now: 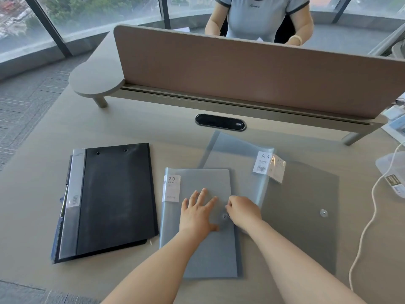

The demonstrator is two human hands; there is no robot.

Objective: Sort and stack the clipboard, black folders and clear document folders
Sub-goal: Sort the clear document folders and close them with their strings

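A stack of black folders (114, 198) lies at the left of the desk, with a clipboard's metal clip showing at its left edge (64, 200). In the middle lies a clear grey document folder (210, 255) labelled "20 pockets". My left hand (197, 213) presses flat on it, fingers spread. My right hand (243, 210) pinches the string at the folder's button clasp (225, 216). Further clear folders (302, 216) overlap to the right, one with an "A4" label and a second button clasp.
A brown divider screen (241, 71) runs across the back of the desk above a black cable port (220, 122). A white cable (370, 220) and a plastic container (390, 165) sit at the right. A person sits behind the screen.
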